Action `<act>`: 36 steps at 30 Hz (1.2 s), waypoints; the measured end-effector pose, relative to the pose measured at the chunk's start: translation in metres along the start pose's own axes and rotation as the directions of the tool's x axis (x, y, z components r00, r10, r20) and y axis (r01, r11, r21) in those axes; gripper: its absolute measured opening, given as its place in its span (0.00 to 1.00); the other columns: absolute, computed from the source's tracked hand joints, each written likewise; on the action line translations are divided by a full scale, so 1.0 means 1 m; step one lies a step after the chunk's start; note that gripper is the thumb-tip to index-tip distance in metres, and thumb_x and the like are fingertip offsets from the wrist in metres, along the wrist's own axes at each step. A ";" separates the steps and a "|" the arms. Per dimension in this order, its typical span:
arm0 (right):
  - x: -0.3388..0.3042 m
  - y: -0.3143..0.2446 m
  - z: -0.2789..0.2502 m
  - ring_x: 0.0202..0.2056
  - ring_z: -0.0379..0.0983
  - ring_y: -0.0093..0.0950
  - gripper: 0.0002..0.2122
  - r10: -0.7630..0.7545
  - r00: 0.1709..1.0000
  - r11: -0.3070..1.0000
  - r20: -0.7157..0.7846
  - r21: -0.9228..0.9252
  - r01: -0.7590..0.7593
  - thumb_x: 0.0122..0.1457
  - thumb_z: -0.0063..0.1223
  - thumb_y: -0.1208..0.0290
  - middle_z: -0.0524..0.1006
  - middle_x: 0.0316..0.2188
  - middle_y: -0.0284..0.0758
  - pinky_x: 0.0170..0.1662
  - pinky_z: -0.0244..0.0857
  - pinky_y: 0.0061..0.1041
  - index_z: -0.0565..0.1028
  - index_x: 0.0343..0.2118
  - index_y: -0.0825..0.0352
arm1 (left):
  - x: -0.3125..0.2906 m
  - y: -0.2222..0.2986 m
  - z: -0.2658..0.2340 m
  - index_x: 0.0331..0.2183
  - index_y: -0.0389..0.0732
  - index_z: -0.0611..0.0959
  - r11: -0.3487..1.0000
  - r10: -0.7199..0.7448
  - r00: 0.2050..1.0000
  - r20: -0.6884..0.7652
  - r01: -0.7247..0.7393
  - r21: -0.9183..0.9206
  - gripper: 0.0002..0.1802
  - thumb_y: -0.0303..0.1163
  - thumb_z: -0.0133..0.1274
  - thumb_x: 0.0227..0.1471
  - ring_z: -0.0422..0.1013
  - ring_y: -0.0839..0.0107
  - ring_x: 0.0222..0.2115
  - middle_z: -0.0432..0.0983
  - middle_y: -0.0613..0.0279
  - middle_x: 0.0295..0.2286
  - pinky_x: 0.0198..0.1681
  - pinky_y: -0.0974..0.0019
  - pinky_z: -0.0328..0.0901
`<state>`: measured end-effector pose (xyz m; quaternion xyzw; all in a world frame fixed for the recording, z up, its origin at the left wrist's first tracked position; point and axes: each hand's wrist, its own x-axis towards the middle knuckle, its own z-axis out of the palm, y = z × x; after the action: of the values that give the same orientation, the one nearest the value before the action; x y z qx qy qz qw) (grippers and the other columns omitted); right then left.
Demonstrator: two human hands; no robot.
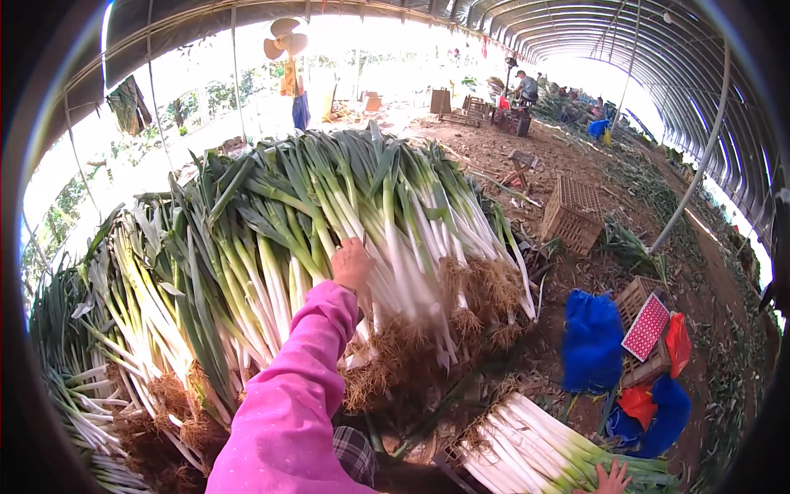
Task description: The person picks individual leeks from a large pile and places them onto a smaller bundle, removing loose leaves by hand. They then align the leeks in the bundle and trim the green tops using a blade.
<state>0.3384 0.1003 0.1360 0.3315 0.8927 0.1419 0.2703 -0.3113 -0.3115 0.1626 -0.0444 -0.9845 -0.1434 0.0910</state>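
Observation:
A large pile of leeks (239,263) lies heaped in front of me, green leaves toward the far side and white stalks with brown roots toward me. My left hand (352,263), in a pink sleeve, reaches into the middle of the pile, its fingers closed around a leek stalk (349,221). To the right of that hand, some stalks and roots are smeared by motion. At the lower right lies a smaller stack of leeks (518,445), roots toward the pile. My right hand (611,479) rests on its green part with fingers spread, partly cut off by the lower edge.
Right of the pile stands a plastic crate (573,216) on the dirt floor. Nearer, a blue cloth (592,342), a pink dotted board (646,328) and red bags lie about another crate. A fan (285,39) stands behind the pile. A person (527,86) sits farther back under the arched roof.

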 end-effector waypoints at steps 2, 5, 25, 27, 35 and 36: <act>0.002 0.002 -0.006 0.62 0.52 0.50 0.43 -0.006 1.000 1.000 -0.011 0.031 0.006 0.49 0.55 0.38 0.56 0.64 0.48 0.60 0.45 0.59 0.55 0.65 0.56 | 0.003 -0.013 0.001 0.46 0.35 0.72 0.948 -0.174 0.984 0.045 0.180 -0.262 0.31 0.47 0.61 0.46 0.75 0.49 0.42 0.76 0.45 0.42 0.46 0.53 0.67; 0.007 0.001 -0.001 0.61 0.53 0.51 0.44 -0.036 0.998 0.998 -0.048 0.049 0.038 0.50 0.55 0.39 0.56 0.63 0.49 0.59 0.47 0.59 0.53 0.66 0.56 | -0.002 -0.035 0.015 0.39 0.33 0.78 0.921 -0.053 0.974 0.221 0.134 -0.366 0.23 0.43 0.58 0.49 0.78 0.60 0.31 0.80 0.52 0.28 0.38 0.59 0.72; 0.003 0.006 0.002 0.60 0.55 0.51 0.45 0.024 0.999 0.997 -0.048 0.069 -0.020 0.45 0.56 0.35 0.59 0.62 0.45 0.58 0.47 0.60 0.57 0.65 0.53 | -0.035 0.093 0.012 0.48 0.51 0.80 0.745 0.427 0.605 0.672 -0.656 0.117 0.21 0.34 0.58 0.50 0.70 0.71 0.47 0.75 0.71 0.46 0.54 0.66 0.60; 0.005 0.002 -0.004 0.60 0.55 0.51 0.45 0.020 0.998 0.996 -0.058 0.086 -0.015 0.44 0.56 0.35 0.59 0.62 0.44 0.58 0.47 0.60 0.57 0.65 0.53 | -0.034 0.092 0.009 0.46 0.49 0.80 0.768 0.459 0.607 0.649 -0.639 0.054 0.18 0.33 0.57 0.51 0.71 0.70 0.44 0.76 0.68 0.43 0.51 0.66 0.62; 0.009 0.012 0.034 0.60 0.56 0.48 0.45 0.022 0.986 0.999 -0.163 -0.021 -0.025 0.43 0.55 0.34 0.62 0.61 0.41 0.58 0.49 0.57 0.59 0.64 0.52 | -0.068 0.094 -0.049 0.39 0.41 0.83 0.667 0.711 0.546 0.444 -0.724 -0.178 0.11 0.32 0.52 0.56 0.76 0.67 0.35 0.80 0.58 0.33 0.42 0.66 0.71; 0.009 0.015 0.042 0.60 0.56 0.48 0.45 0.012 0.974 0.999 -0.225 -0.028 -0.019 0.44 0.55 0.34 0.62 0.61 0.41 0.58 0.49 0.57 0.58 0.64 0.52 | -0.078 0.101 -0.073 0.38 0.41 0.83 0.636 0.708 0.508 0.490 -0.761 -0.130 0.10 0.32 0.51 0.56 0.76 0.67 0.34 0.80 0.59 0.32 0.41 0.65 0.70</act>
<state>0.3648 0.1201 0.1051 0.3162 0.9127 0.1938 0.1715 -0.2114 -0.2412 0.2440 -0.4878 -0.8654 -0.0241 -0.1121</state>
